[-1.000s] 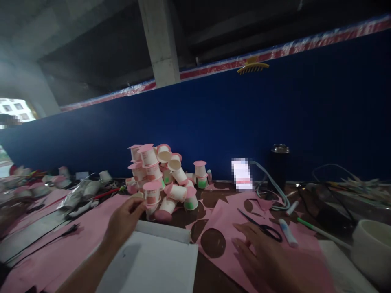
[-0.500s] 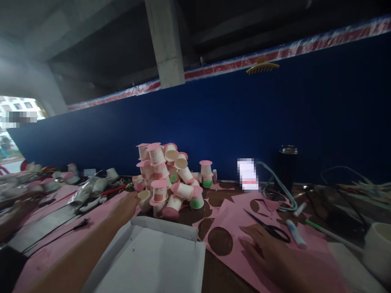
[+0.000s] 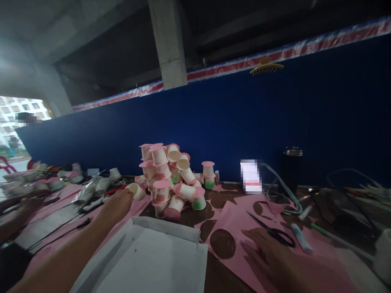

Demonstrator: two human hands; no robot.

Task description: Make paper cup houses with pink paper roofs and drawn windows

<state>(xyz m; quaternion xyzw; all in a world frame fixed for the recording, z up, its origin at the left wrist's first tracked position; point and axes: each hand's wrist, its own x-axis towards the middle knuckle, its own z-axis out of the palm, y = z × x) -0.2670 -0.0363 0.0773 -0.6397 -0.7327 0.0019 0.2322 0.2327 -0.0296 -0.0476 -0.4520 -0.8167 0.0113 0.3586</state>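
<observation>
lower centre, an open white box (image 3: 152,260) sits at the near table edge. lower right, the right hand (image 3: 275,260) lies flat and released on pink paper (image 3: 238,228), just short of scissors (image 3: 271,230). left of centre, the left hand (image 3: 117,205) grasps a paper cup (image 3: 136,190) on its side, just beside the cup pile (image 3: 171,179). a blue wall (image 3: 244,122) closes off the far edge.

L hand (image 3: 117,204) holds cup (image 3: 135,190); R hand (image 3: 269,254) flat on pink paper (image 3: 244,215).
</observation>
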